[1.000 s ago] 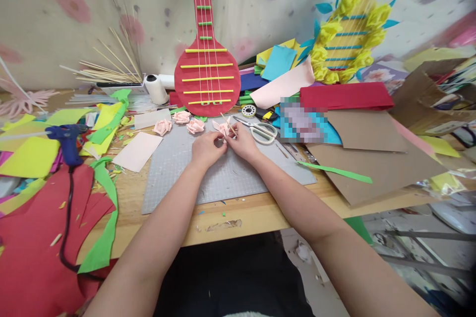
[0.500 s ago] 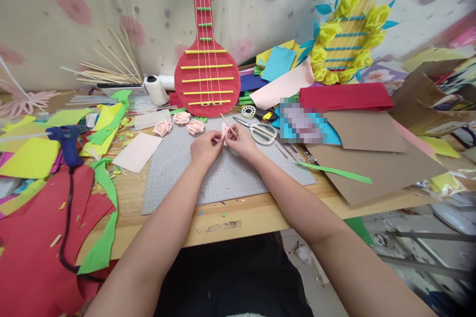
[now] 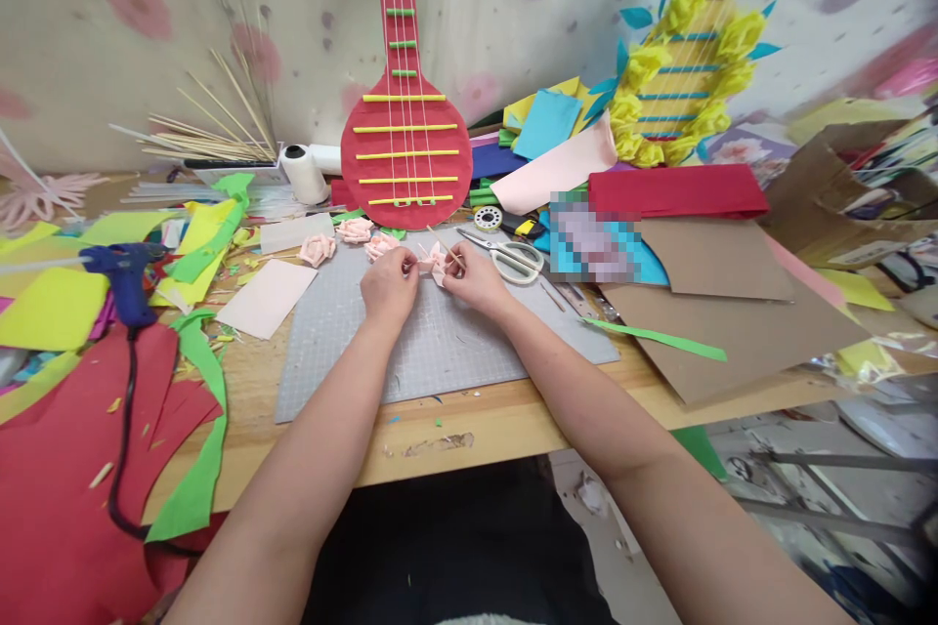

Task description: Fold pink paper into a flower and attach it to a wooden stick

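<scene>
Over the grey cutting mat, my right hand has its fingers closed round a thin wooden stick and a pink paper flower. My left hand pinches the flower's pink paper at its left side, the fingertips a short way from the right hand. Several finished-looking pink paper roses lie just beyond the left hand, one partly hidden by it. White-handled scissors rest right of my right hand, blades toward the left.
A red paper banjo-like instrument stands behind the mat, a yellow flowered one at right. A blue glue gun is at left among paper scraps. Pink paper sheets, brown cardboard and a tape measure-like white reel lie around.
My left hand has moved left, away from my right hand, drawing the pink paper out sideways. The right hand stays in place with the stick. The whole view has shifted slightly.
</scene>
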`<action>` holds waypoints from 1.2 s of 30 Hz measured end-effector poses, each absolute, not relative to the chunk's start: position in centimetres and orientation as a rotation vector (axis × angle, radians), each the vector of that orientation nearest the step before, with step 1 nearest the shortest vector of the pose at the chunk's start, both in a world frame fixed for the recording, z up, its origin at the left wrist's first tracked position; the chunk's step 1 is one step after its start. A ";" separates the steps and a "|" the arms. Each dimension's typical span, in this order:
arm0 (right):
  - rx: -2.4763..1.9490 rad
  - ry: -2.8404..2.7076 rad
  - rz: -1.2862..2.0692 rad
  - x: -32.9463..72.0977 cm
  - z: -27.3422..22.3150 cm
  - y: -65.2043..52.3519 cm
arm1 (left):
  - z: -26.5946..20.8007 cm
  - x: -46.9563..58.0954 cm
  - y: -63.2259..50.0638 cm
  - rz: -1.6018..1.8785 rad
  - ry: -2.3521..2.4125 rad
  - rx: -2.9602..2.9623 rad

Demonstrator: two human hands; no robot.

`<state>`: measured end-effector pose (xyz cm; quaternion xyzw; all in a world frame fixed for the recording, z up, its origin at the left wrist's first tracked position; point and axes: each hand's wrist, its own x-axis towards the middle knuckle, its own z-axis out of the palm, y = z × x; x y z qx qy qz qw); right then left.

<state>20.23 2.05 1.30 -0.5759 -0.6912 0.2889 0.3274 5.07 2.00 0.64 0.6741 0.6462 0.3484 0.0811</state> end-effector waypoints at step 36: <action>-1.236 -1.419 1.233 20.4 2.1 2.7 | 0.3 5.3 1.9 1.003 1.409 2.440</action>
